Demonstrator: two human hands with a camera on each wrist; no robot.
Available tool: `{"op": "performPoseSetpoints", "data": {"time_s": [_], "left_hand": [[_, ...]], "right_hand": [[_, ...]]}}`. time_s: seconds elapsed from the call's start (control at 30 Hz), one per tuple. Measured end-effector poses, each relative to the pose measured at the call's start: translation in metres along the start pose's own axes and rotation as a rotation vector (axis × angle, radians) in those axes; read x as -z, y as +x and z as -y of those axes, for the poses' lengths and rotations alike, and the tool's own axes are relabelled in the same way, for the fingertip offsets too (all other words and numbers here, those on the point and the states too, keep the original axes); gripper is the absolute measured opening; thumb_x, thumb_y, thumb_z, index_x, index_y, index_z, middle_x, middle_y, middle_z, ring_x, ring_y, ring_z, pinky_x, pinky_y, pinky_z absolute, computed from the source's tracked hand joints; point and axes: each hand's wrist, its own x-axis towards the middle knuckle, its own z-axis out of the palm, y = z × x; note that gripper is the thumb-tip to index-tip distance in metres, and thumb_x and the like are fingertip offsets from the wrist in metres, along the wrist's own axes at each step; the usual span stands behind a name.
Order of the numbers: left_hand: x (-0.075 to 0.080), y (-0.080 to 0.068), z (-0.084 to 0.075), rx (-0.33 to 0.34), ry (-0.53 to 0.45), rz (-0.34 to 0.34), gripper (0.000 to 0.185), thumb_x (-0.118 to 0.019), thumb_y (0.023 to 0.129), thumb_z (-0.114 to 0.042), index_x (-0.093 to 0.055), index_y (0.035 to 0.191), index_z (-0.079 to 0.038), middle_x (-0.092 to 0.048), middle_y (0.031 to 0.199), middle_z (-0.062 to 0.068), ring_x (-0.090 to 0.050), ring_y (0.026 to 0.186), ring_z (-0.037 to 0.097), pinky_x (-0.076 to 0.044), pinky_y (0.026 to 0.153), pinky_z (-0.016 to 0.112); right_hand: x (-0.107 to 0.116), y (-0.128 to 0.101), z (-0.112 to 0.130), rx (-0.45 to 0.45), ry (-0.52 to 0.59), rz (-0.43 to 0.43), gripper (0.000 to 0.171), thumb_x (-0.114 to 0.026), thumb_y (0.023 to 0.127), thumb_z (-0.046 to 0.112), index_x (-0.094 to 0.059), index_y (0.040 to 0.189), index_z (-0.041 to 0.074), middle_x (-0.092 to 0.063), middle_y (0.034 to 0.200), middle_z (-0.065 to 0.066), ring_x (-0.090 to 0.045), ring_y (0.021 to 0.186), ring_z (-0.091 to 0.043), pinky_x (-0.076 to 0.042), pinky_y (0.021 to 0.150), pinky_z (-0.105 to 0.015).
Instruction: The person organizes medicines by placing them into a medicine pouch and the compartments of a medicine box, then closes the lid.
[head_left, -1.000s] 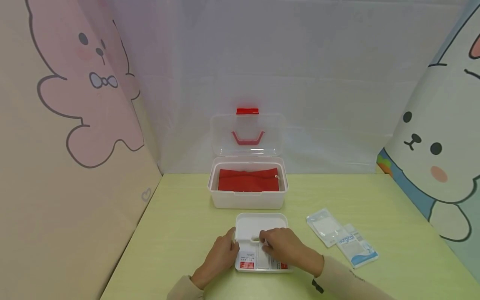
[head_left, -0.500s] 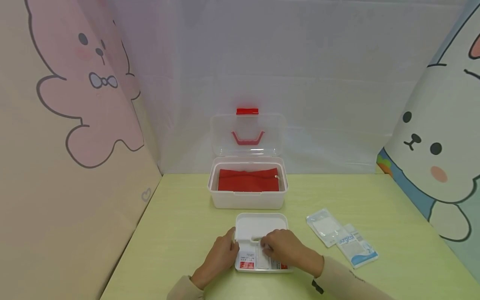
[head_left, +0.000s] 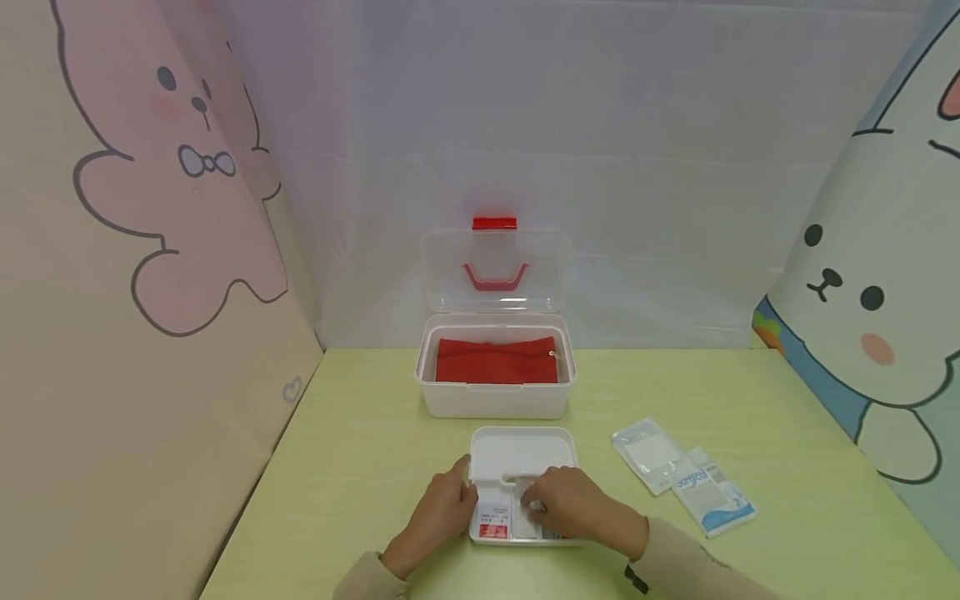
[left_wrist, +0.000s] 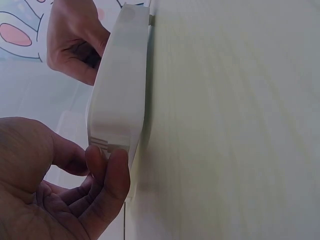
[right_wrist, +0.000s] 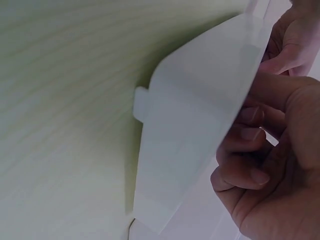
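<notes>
The left hand (head_left: 442,508) grips the white tray's (head_left: 517,446) left edge while the right hand (head_left: 573,504) pinches a packet (head_left: 525,521) into its front compartment; releasing seems next.

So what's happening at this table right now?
A person is working at a small white tray lying on the green table. The left hand holds the tray's left edge, while the right hand has its fingers curled on flat packets inside it. Behind stands an open white storage box with red cloth inside. Two sealed dressing packets lie to the right.
</notes>
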Motion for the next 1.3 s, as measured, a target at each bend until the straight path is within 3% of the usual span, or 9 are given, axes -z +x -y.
{"op": "performPoseSetpoints", "data": {"time_s": [0.2, 0.6, 1.03, 1.3], "left_hand": [[0.0, 0.0, 0.0, 0.0, 0.012, -0.009, 0.048, -0.053, 0.095, -0.01, -0.045, 0.14, 0.004, -0.046, 0.057, -0.008, -0.042, 0.05, 0.003, -0.035, 0.045, 0.023], [0.001, 0.0, -0.001, 0.01, -0.006, 0.006, 0.051, -0.052, 0.095, -0.009, -0.042, 0.142, 0.007, -0.047, 0.058, -0.006, -0.043, 0.051, 0.003, -0.036, 0.046, 0.023], [0.002, 0.0, -0.001, 0.006, -0.029, 0.007, 0.052, -0.051, 0.096, -0.009, -0.04, 0.143, 0.009, -0.046, 0.056, -0.007, -0.043, 0.048, 0.003, -0.035, 0.043, 0.022], [0.002, 0.0, 0.0, 0.004, -0.022, 0.011, 0.052, -0.052, 0.096, -0.009, -0.04, 0.142, 0.01, -0.046, 0.057, -0.007, -0.043, 0.049, 0.003, -0.036, 0.044, 0.022]], "right_hand": [[0.0, -0.001, -0.001, 0.008, 0.04, 0.026, 0.014, -0.075, 0.083, 0.022, -0.078, 0.097, 0.018, -0.07, 0.076, 0.009, -0.047, 0.062, 0.001, -0.043, 0.06, -0.022], [0.017, -0.005, -0.004, -0.06, 0.102, 0.016, 0.019, -0.071, 0.089, 0.03, -0.074, 0.105, 0.02, -0.062, 0.075, 0.016, -0.046, 0.064, -0.001, -0.041, 0.062, -0.021], [0.07, -0.022, -0.033, -0.08, 0.0, -0.185, 0.018, -0.073, 0.087, 0.022, -0.072, 0.103, 0.013, -0.061, 0.076, 0.01, -0.045, 0.062, -0.001, -0.041, 0.057, -0.019], [0.09, -0.041, -0.059, -0.13, -0.058, -0.251, 0.022, -0.075, 0.085, 0.02, -0.07, 0.105, 0.012, -0.065, 0.087, 0.004, -0.061, 0.075, -0.012, -0.047, 0.062, -0.024]]}}
